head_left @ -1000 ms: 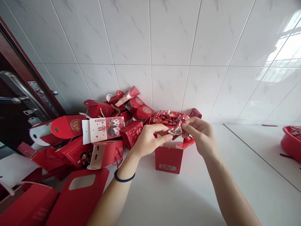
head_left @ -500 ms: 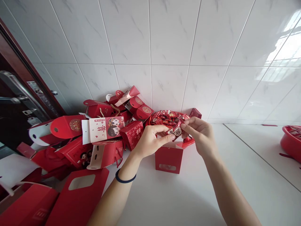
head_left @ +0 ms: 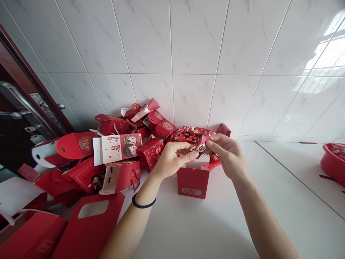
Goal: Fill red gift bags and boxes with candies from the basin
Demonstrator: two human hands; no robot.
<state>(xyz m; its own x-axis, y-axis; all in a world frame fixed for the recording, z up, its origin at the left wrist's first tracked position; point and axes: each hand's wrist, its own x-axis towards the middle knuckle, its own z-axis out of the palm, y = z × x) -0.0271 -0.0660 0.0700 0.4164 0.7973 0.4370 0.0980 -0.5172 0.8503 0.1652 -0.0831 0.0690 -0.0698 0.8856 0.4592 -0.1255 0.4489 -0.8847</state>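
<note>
A small wrapped candy [head_left: 200,145], red and white with dark lettering, is stretched between my two hands. My left hand [head_left: 175,158] pinches its left end between thumb and fingers, and my right hand [head_left: 228,153] pinches the right end. Just below them an open red gift box [head_left: 193,181] with a small window in its front stands on the white surface; my hands hide part of its top. Behind the candy sits a round red basin [head_left: 215,164] heaped with red-wrapped sweets [head_left: 185,135], partly covered by my fingers.
A heap of red gift boxes [head_left: 151,154] fills the left side, with a pale printed box [head_left: 115,148] on top. Larger red bags [head_left: 88,225] lie at the front left. Another red basin [head_left: 332,163] stands at the far right. A tiled wall [head_left: 194,97] rises behind.
The candy has turned between my fingers, so a different, paler part of its wrapper faces me. Both hands stay above the box, with only slight shifts.
</note>
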